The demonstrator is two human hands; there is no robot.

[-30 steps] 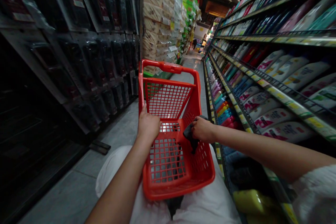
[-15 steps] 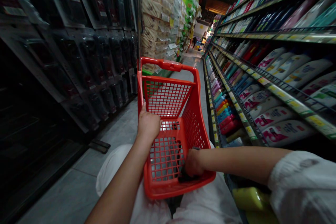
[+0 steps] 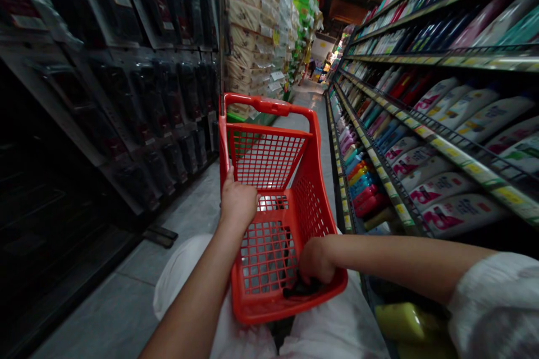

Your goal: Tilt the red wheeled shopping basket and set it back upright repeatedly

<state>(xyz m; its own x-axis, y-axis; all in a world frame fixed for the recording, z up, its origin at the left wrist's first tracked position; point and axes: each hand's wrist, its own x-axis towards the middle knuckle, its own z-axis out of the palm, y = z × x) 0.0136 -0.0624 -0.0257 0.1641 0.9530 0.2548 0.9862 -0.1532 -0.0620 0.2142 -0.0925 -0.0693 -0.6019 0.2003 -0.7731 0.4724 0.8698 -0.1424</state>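
Note:
A red plastic shopping basket (image 3: 290, 207) on a cart-like frame, with grid walls and a raised handle at its far end, stands in front of my legs. My left hand (image 3: 239, 202) is wrapped over its left rim, the index finger stretched along the edge. Down inside the near right corner is my right hand (image 3: 316, 261), its fingers bent downward and partly hidden. Beneath those fingers lies a small black item (image 3: 302, 288) on the basket floor; its kind is not clear.
Shelves of bottles (image 3: 458, 213) run close along the right. Black packaged goods (image 3: 151, 101) hang on a rack at left, its foot (image 3: 160, 235) sticking out on the floor. Beyond it are stacked beige packs (image 3: 248, 28). The grey aisle floor (image 3: 309, 95) leads away ahead.
My right hand has shifted slightly within the basket's near right corner, and more of the black item shows low beneath it. My left hand keeps its hold on the rim.

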